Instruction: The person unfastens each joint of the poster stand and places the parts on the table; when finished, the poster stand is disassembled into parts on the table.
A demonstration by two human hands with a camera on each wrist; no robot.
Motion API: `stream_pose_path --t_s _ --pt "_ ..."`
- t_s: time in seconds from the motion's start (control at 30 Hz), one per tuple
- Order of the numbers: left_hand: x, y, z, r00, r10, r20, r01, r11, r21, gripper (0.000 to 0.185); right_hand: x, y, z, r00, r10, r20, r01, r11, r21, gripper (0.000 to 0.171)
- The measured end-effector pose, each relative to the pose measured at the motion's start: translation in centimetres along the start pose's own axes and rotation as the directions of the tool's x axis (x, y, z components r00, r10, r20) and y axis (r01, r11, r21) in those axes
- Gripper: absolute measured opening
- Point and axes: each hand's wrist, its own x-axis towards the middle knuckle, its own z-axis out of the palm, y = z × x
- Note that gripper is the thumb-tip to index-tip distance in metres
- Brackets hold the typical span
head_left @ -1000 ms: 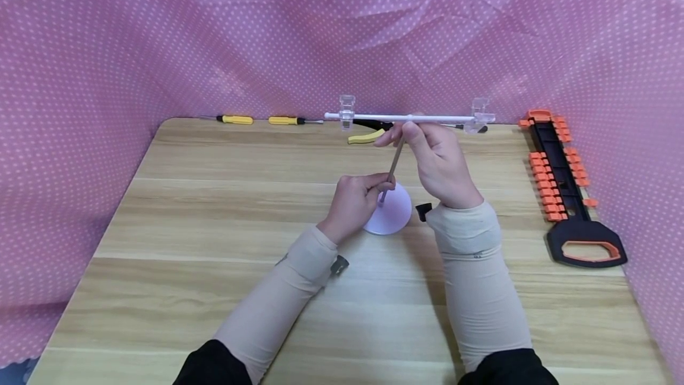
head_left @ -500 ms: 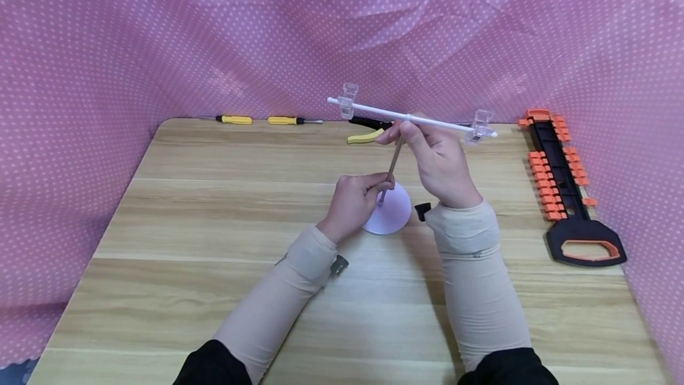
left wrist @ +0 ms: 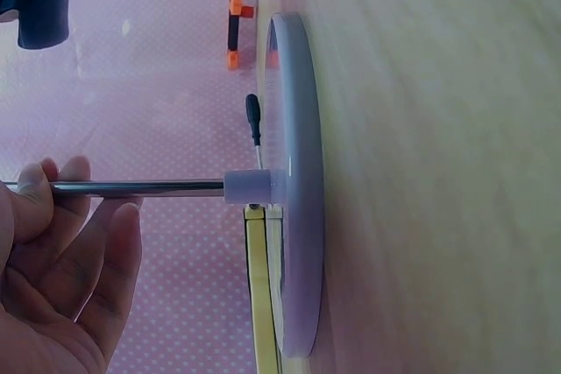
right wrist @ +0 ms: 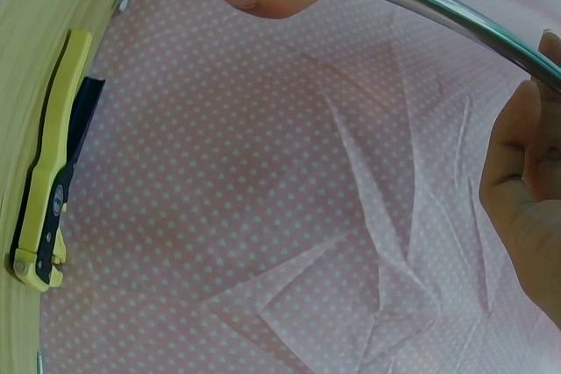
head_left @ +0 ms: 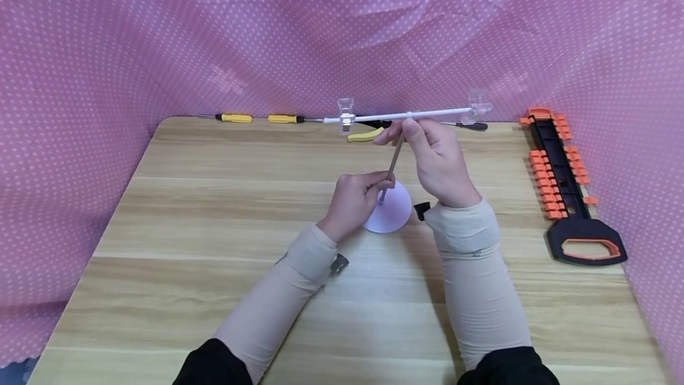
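A slim metal pole (head_left: 396, 154) rises from a round, pale lilac base (head_left: 389, 220) on the table. My left hand (head_left: 350, 205) pinches this pole low down, just above the base; the left wrist view shows the pole seated in the base's short collar (left wrist: 248, 187). Higher up, my right hand (head_left: 442, 162) holds the pole's top between thumb and fingers, right below a white crossbar (head_left: 443, 113). One clear plastic clip (head_left: 346, 116) sits near the bar's left end, another clear clip (head_left: 477, 107) near its right. The bar tilts slightly, right end higher.
Two yellow-handled screwdrivers (head_left: 237, 118) lie along the table's back edge. Yellow-and-black pliers (right wrist: 54, 168) lie behind the hands, with a black-handled tool (head_left: 472, 126) to their right. At the right stands a black rack with orange clips (head_left: 560, 165). Pink dotted cloth (head_left: 267, 34) surrounds the table.
The crossbar has rocked: near level at first, then left end up, now left end slightly down. Both hands have stayed in place on the pole.
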Motion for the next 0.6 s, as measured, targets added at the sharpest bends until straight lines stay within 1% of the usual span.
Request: stream_pose_path --t_s 0.13,0.37,0.47,0.6 --pt "-0.01 -0.01 -0.04 1.000 0.005 0.002 -0.005 1.000 0.006 0.023 0.02 0.00 0.05 1.000 -0.007 0.002 0.007 1.000 0.029 0.043" --pt "0.03 0.06 -0.06 1.000 0.004 -0.001 -0.004 1.000 0.014 0.021 -0.06 0.01 0.06 0.998 0.065 -0.022 -0.063 0.996 0.061 0.038" --pt "0.04 0.06 -0.07 1.000 -0.007 -0.002 0.007 1.000 0.018 0.020 -0.06 -0.03 0.06 0.996 0.083 -0.030 -0.081 0.995 0.058 0.036" --pt "0.05 0.06 -0.09 1.000 -0.015 -0.003 0.015 0.999 0.029 0.020 -0.07 -0.18 0.11 0.995 0.087 -0.042 -0.084 0.995 0.059 0.033"
